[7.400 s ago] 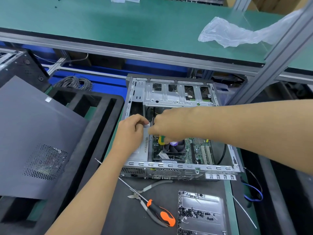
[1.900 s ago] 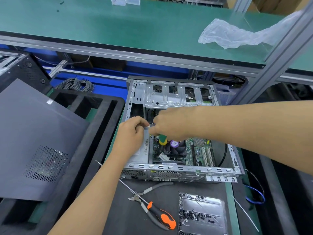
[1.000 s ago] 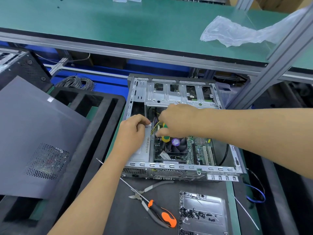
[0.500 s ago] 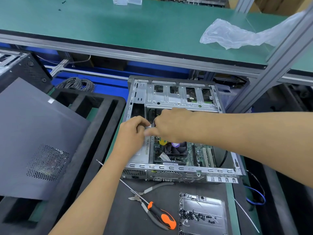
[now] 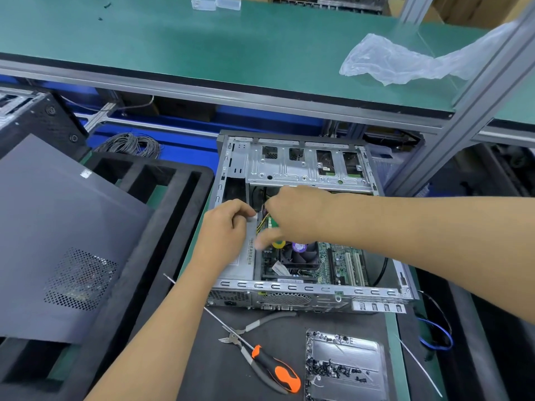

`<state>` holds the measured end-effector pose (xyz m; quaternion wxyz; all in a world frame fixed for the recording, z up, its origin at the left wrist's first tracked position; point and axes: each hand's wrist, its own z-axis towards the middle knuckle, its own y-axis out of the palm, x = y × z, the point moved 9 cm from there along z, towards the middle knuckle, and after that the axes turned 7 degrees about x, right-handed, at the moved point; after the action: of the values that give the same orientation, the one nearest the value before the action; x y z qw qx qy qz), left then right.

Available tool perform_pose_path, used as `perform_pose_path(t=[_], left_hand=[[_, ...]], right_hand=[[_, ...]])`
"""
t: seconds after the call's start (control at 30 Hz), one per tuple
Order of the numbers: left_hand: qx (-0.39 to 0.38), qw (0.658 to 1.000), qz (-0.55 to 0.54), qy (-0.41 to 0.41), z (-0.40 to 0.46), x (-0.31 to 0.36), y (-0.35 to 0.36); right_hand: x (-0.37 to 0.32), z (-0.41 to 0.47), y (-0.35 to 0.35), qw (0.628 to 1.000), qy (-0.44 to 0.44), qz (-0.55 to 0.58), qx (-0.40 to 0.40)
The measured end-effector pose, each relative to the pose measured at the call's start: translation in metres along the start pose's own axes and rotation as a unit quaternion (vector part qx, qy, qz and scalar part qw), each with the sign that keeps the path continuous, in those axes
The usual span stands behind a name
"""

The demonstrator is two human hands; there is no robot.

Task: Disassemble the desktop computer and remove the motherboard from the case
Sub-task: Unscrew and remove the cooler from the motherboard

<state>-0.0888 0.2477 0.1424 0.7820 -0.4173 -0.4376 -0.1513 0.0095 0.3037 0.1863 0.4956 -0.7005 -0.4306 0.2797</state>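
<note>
Green circuit board showed at the bottom of the open case (image 5: 304,295): the motherboard (image 5: 344,264) lay flat inside it, with a black cooler fan (image 5: 299,253) on top near its middle and pale expansion slots to the right. The case itself lay on its side on a dark mat (image 5: 220,366), its silver drive cage (image 5: 307,166) at the far end. A silver power supply (image 5: 246,256) sat in the left part of the case. The left hand (image 5: 224,230) rested on it with fingers curled over its far edge, gripping the box. The right hand (image 5: 295,212) reached in from the right, above the board, fingers curled around a green-handled tool (image 5: 273,224) with a yellow end, beside a bundle of yellow and black wires (image 5: 262,224); the hand was blurred, so the exact hold could not be made out. In front of the case lay an orange-and-black screwdriver (image 5: 275,369) crossing a pair of grey-handled pliers (image 5: 252,328). Just right of them sat a metal tray (image 5: 347,351) holding small dark screws. A grey side panel (image 5: 60,233) leaned on black foam (image 5: 162,204) at the left. On the green bench (image 5: 202,44) beyond lay a crumpled clear plastic bag (image 5: 399,63).
</note>
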Motion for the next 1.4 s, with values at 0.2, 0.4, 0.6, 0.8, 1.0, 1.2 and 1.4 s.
perform_pose_path(t=[0.2, 0.4, 0.6, 0.8, 1.0, 1.2, 1.4], left_hand=[[0.006, 1.000, 0.006, 0.013, 0.000, 0.003, -0.002], [0.003, 1.000, 0.004, 0.012, -0.001, 0.004, -0.002], [0.005, 1.000, 0.008, 0.007, 0.000, 0.003, -0.002], [-0.002, 1.000, 0.004, -0.002, -0.001, 0.004, -0.002], [-0.002, 1.000, 0.001, 0.009, -0.002, 0.007, -0.003], [0.000, 1.000, 0.000, 0.000, -0.001, 0.004, -0.002], [0.001, 1.000, 0.006, -0.004, -0.001, 0.005, -0.003]], right_hand=[[-0.030, -0.009, -0.003, 0.965, -0.174, -0.195, 0.025], [-0.029, -0.014, 0.001, 0.970, -0.208, -0.122, -0.005], [-0.002, -0.006, -0.005, 0.994, -0.042, -0.105, 0.004], [-0.047, -0.023, -0.004, 0.913, -0.300, -0.267, 0.073], [-0.018, -0.005, 0.000, 0.996, -0.086, -0.015, -0.004], [-0.004, -0.001, -0.007, 0.995, -0.044, -0.084, 0.008], [-0.046, -0.024, 0.000, 0.911, -0.323, -0.247, 0.063]])
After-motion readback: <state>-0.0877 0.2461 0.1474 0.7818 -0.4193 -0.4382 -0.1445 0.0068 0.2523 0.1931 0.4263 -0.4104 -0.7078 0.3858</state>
